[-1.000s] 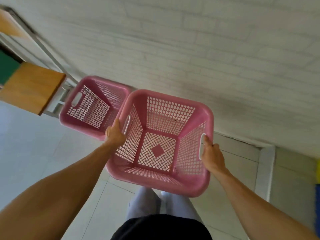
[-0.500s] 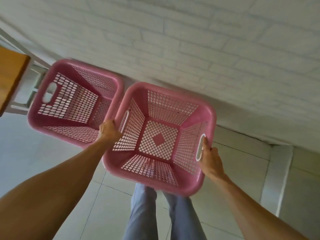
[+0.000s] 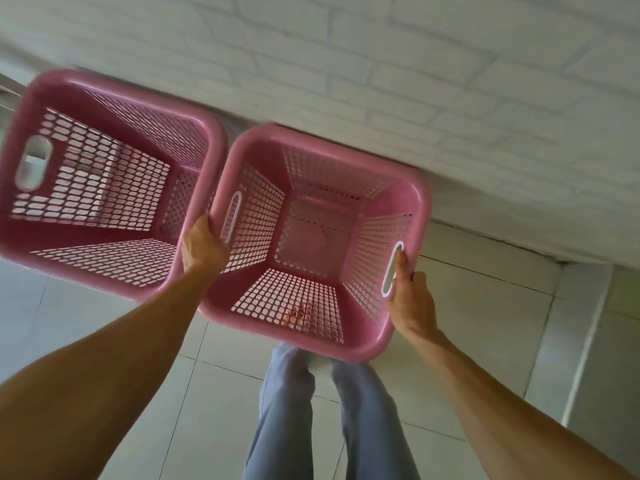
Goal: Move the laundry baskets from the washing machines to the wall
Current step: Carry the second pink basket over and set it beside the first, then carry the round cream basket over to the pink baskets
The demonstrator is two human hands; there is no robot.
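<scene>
I hold a pink lattice laundry basket by both side handles, close to the white brick wall. My left hand grips its left handle and my right hand grips its right handle. The basket is empty and its far rim sits almost against the wall's foot. A second pink basket, also empty, stands on the floor right beside it on the left, their rims nearly touching.
Pale floor tiles run under and in front of the baskets. A white strip rises from the floor at the right. My grey trouser legs are directly below the held basket. A metal frame edge shows at far left.
I have stepped nearer to the wall. The held basket has gone forward and down beside the second basket. The wooden tabletop at the left has left the view.
</scene>
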